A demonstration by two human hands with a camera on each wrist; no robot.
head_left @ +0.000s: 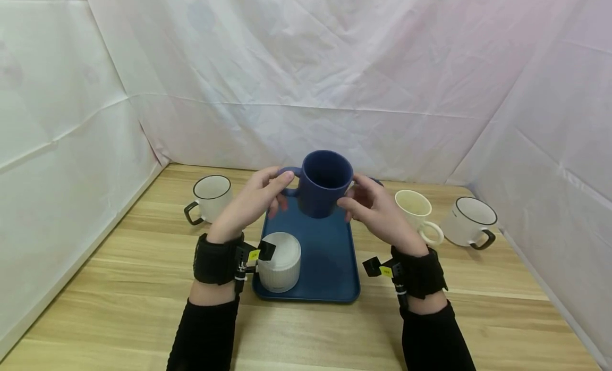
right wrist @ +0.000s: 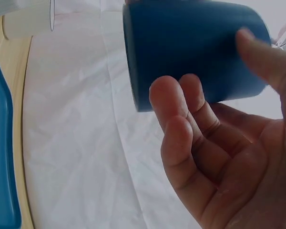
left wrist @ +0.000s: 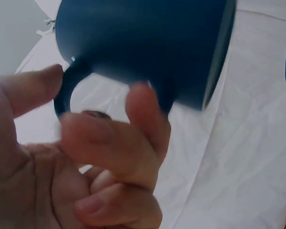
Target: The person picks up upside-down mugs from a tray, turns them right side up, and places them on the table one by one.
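Note:
A dark blue mug [head_left: 325, 185] is held upright in the air over the far half of a blue tray [head_left: 330, 254]. My left hand [head_left: 282, 193] is at its handle, thumb and fingers curled about the loop. In the left wrist view the mug [left wrist: 148, 43] fills the top, with my left hand [left wrist: 97, 90] below its handle. My right hand [head_left: 351, 198] grips the mug's opposite side. In the right wrist view the thumb lies along the mug [right wrist: 190, 47] and the curled fingers of my right hand [right wrist: 209, 62] wrap under it.
A white ribbed cup [head_left: 282, 262] stands on the tray's near left corner. On the wooden table a black-rimmed white mug [head_left: 210, 195] sits at the left, a cream mug [head_left: 416, 211] and another black-rimmed mug [head_left: 470, 222] at the right. White cloth walls enclose the table.

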